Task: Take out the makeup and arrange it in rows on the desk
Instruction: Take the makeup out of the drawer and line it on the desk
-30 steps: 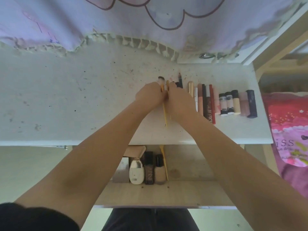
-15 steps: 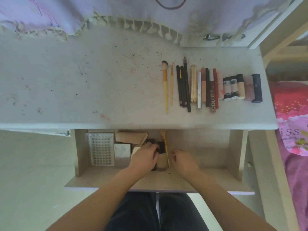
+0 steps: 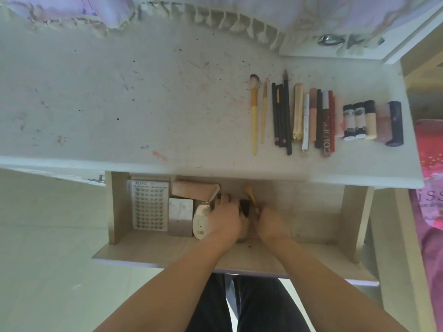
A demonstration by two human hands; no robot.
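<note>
A row of makeup lies on the right half of the white desk (image 3: 119, 104): two yellow-handled brushes (image 3: 254, 116), dark pencils (image 3: 281, 116), lip tubes (image 3: 324, 123) and short bottles (image 3: 359, 121). Below the desk edge the drawer (image 3: 311, 212) stands pulled out. Both my hands are inside it. My left hand (image 3: 225, 218) curls over a dark bottle (image 3: 244, 208) whose black cap shows between my hands. My right hand (image 3: 269, 222) is pressed against the same spot, beside a yellow brush (image 3: 250, 194). Its fingers are hidden.
In the drawer's left part lie a lash tray (image 3: 149, 207), a silver compact (image 3: 181, 219), a white oval bottle (image 3: 201, 222) and a beige case (image 3: 194, 191). A fringed purple cloth (image 3: 215, 10) hangs behind the desk. Pink bedding (image 3: 431, 176) is at the right.
My hands left the brushes lying in the desk row and dropped into the drawer. Since half a second ago they have drawn together around the dark bottle.
</note>
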